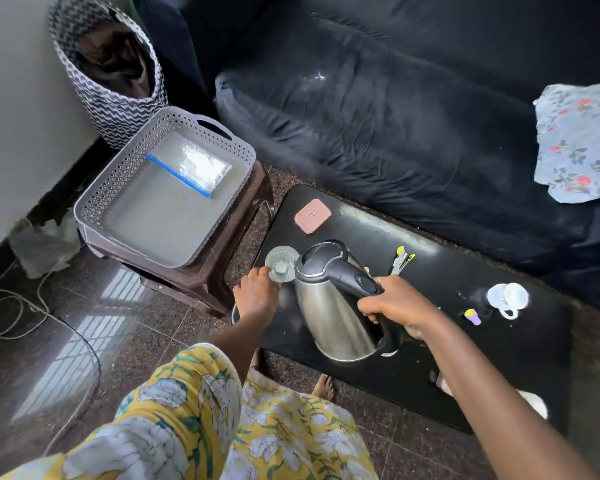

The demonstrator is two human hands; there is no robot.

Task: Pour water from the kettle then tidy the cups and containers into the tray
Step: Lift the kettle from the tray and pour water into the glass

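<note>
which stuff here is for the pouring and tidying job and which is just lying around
For the job: kettle, glass, white cup, pink container, tray, left hand, right hand.

Lying about: zip bag, clips, purple cap, patterned basket, floral cloth, cables.

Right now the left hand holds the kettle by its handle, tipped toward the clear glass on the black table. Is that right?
Not quite. The head view shows the right hand holding the kettle by its handle; the left hand is at the clear glass. The rest stands: the kettle is tipped toward the glass on the black table.
</note>
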